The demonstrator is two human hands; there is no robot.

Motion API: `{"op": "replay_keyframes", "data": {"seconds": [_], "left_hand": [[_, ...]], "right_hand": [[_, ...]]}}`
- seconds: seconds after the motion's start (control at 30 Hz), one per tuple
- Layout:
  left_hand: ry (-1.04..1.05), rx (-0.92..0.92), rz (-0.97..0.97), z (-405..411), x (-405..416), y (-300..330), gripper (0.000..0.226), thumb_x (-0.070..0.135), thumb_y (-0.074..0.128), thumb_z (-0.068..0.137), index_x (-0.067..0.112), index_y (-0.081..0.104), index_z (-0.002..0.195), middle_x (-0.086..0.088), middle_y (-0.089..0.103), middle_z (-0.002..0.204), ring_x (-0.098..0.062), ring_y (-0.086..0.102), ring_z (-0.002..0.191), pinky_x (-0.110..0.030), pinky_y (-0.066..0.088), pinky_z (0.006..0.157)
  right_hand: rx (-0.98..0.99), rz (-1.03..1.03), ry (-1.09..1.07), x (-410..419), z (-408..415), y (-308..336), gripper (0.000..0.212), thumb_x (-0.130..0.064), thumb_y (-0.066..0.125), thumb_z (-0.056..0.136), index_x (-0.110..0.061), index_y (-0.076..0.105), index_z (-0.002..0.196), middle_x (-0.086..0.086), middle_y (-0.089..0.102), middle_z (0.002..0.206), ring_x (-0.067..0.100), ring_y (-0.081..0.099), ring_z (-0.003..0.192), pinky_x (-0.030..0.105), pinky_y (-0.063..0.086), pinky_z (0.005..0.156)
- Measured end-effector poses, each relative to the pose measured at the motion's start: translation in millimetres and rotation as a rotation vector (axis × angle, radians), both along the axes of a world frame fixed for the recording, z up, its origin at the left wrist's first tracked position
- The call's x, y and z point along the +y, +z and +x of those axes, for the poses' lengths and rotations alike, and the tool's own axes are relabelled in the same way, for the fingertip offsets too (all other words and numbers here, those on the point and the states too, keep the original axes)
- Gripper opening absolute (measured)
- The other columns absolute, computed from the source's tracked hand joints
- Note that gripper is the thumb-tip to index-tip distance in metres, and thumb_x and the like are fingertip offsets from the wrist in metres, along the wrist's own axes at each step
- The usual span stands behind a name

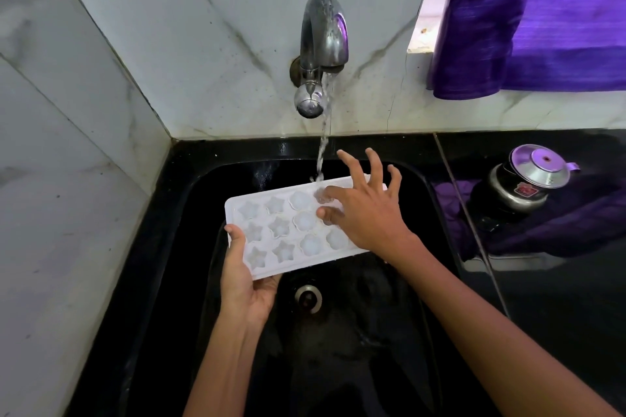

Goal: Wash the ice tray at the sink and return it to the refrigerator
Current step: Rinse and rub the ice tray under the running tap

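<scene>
I have one ice tray (pixel 291 230), one tap (pixel 321 54), one stream of water (pixel 321 152), one sink (pixel 189 213) with one drain (pixel 308 298), and one steel pot (pixel 528 186) on the counter to the right. My left hand (pixel 244 278) grips the tray's near left corner, thumb curled over the rim. My right hand (pixel 366 210) has its fingers spread, thumb and forefinger touching the tray's far right cells. The tray is white plastic, held over the sink under the stream, tilted, with star-shaped and round cells in three rows.
</scene>
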State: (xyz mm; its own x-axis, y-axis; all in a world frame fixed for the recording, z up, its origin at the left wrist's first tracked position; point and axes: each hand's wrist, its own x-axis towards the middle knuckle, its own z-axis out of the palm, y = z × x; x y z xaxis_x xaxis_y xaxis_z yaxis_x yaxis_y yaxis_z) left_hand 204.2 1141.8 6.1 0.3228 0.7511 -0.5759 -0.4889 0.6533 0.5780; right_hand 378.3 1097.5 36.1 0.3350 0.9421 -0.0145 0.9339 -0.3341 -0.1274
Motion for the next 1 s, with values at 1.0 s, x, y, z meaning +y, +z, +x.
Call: {"op": "replay_keyframes", "data": {"seconds": [1.0], "left_hand": [[0.027,-0.028,0.01,7,12,18,0.059,0.058,0.048,0.088,0.014,0.057,0.127,-0.012,0.069,0.117,-0.03,0.068,0.101,-0.04,0.061,0.068]], "right_hand": [[0.036,0.086,0.034,-14,-6,25,0.028,-0.058,0.053,0.085,-0.042,0.069,0.102,-0.012,0.007,0.158,0.03,-0.011,0.143,0.053,-0.007,0.11]]}}
